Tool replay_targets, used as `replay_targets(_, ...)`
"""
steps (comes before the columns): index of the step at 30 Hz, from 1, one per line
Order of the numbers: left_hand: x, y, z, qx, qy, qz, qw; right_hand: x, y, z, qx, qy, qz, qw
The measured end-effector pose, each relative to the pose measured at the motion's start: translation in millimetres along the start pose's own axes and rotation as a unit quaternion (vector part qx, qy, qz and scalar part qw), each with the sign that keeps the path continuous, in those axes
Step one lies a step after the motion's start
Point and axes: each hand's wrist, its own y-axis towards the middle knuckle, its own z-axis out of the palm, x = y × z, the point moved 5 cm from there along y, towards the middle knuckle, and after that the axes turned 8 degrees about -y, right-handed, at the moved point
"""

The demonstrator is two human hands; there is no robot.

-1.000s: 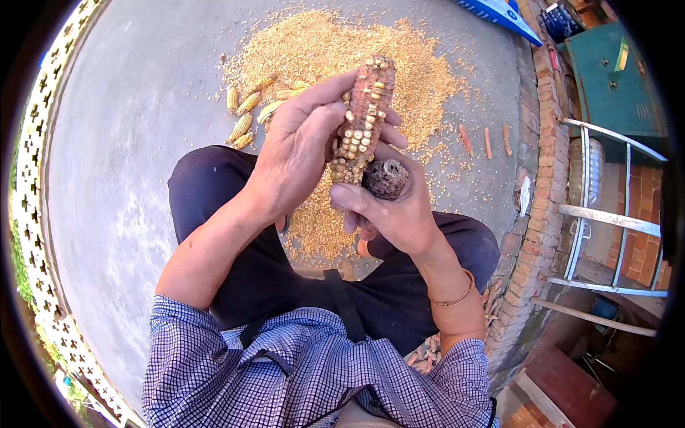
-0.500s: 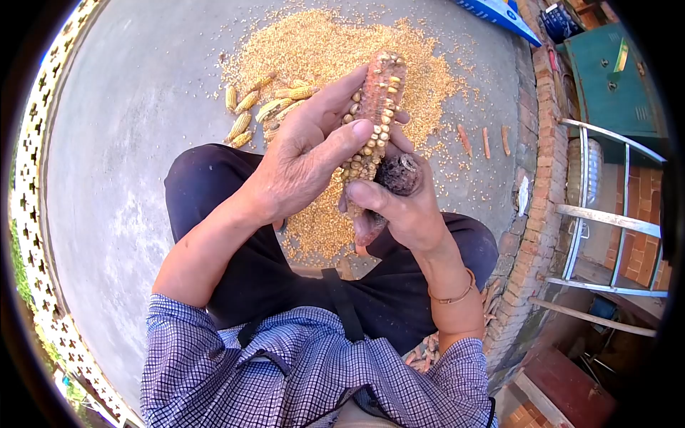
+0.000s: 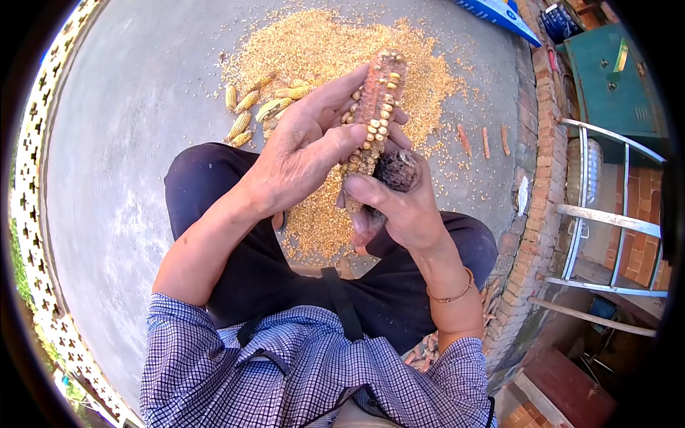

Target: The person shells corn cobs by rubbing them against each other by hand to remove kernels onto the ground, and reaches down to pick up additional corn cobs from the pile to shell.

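A partly shelled corn cob [image 3: 379, 96] is held between my two hands, slanting up and away from me. Its upper part is mostly bare and reddish, with rows of yellow kernels left along the side and lower end. My left hand [image 3: 289, 160] wraps round it from the left, thumb pressed on the kernels. Lower down, my right hand [image 3: 401, 212] grips the cob's near end with the thumb across it. In the right palm sits a second, dark-ended piece [image 3: 398, 171], reddish below, which looks like a bare cob.
A wide heap of loose kernels [image 3: 321, 46] covers the concrete ahead, with more kernels [image 3: 314, 228] between my legs. Several unshelled ears [image 3: 246, 102] lie left of the heap. Bare cobs [image 3: 486, 143] lie to the right, near a brick edge [image 3: 539, 200] and metal rails [image 3: 606, 221].
My left thumb has slid slightly down and left along the kernels. My right hand has shifted a little; both hands keep hold of the cob.
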Motion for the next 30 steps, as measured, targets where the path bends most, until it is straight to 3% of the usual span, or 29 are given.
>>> replay_targets(7,-2.8,2.3,-1.4,-0.016,-0.081,-0.063,0.995,-0.4,0.6,1.0,0.009,-0.017,0.004,1.000)
replay_targets(13,-2.2,2.7,1.7,-0.004,0.028,-0.023,0.999,0.0,0.9,0.2,-0.002,-0.052,0.018,0.998)
replay_targets(19,-1.9,-1.6,-1.4,-0.042,0.009,-0.006,0.999,-1.2,0.1,2.5,-0.009,-0.053,0.043,0.998)
replay_targets(22,-3.1,3.2,-2.7,-0.037,0.009,-0.049,0.998,2.3,-0.8,2.2,-0.008,-0.045,0.065,0.997)
replay_targets(25,-0.9,2.7,-5.0,-0.038,-0.102,-0.077,0.991,0.8,0.5,2.7,-0.007,-0.042,0.028,0.999)
replay_targets(28,-2.8,3.7,-0.1,-0.006,0.014,-0.040,0.999,0.2,0.2,0.7,-0.004,-0.041,0.031,0.999)
replay_targets(30,0.8,2.5,-0.1,-0.012,0.005,-0.034,0.999,-1.0,0.2,0.0,-0.004,-0.045,0.033,0.998)
